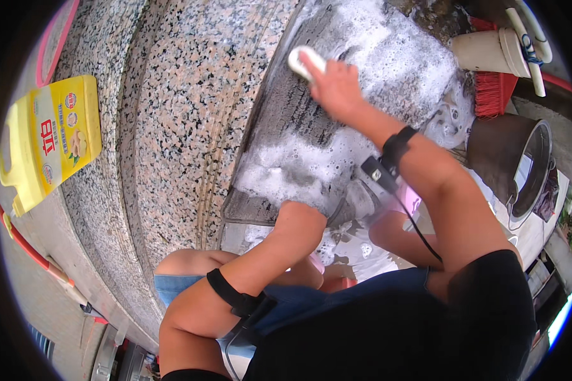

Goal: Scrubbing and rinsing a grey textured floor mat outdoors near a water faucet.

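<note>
"Right grip [338, 89] is curling snugly over a white scrubber [299, 61], its index finger lying along the top. About the left grip [304, 219] I'm not telling: the bent wrist is hiding its fingers."

"So what is surrounding them, biggest first?"

"Speckled stone steps [184, 114] are filling the left side, their edges bending with the lens."

"And beside those?"

"A dark mat [308, 114] is lying alongside, and white foam [394, 57] is spreading over much of it. The left grip is hanging near the mat's lower edge."

"Which containers are you seeing?"

"A brown bucket [497, 149] is sitting at the right, a yellow jug [54, 136] is resting at the far left, and a smaller cream pail [486, 52] is showing at the upper right, just beside some red bristles [488, 95]."

"And the smallest thing?"

"That's the scrubber; it's sitting over the mat's upper-left part, near the steps."
</note>
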`<state>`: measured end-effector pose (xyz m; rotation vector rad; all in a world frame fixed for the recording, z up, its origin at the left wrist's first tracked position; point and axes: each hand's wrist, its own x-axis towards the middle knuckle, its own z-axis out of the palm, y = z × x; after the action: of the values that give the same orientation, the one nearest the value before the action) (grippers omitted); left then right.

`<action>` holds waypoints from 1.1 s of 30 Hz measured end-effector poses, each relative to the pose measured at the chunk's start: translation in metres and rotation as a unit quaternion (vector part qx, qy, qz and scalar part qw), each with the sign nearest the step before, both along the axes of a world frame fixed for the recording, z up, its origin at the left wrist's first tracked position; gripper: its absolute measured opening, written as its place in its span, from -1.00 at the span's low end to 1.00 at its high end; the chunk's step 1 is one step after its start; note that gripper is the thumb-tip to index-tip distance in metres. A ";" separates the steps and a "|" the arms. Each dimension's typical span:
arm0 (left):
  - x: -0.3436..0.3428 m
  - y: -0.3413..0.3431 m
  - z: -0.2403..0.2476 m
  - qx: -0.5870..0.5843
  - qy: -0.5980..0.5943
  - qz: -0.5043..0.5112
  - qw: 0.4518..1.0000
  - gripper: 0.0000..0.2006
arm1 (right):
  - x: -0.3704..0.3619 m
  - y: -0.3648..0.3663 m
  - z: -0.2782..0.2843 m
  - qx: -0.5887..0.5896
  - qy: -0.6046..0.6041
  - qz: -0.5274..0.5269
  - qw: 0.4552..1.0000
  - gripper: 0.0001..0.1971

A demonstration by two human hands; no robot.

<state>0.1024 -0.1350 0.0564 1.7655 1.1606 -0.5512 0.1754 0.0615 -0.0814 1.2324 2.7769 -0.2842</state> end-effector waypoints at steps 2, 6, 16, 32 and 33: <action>-0.002 0.006 -0.003 0.010 -0.005 -0.012 1.000 -0.86 | 0.004 -0.073 -0.003 -0.112 0.040 0.205 0.972 -0.40; -0.007 0.008 -0.004 -0.005 -0.032 -0.023 0.999 -0.86 | 0.003 -0.008 -0.011 -0.020 0.030 0.331 0.943 -0.39; -0.002 0.008 -0.001 0.019 -0.015 -0.005 1.000 -0.86 | 0.031 0.059 0.005 -0.057 -0.060 -0.064 0.995 -0.40; 0.012 0.011 -0.001 0.027 0.020 -0.066 0.997 -0.89 | 0.086 -0.041 -0.004 -0.090 -0.039 0.026 0.995 -0.40; 0.013 0.013 -0.002 0.026 0.019 -0.063 0.997 -0.89 | 0.093 -0.075 -0.001 -0.096 0.003 0.121 0.988 -0.38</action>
<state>0.1157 -0.1224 0.0541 1.8908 1.1031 -0.6371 0.2680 -0.0138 -0.0826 0.8438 2.7868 -0.5208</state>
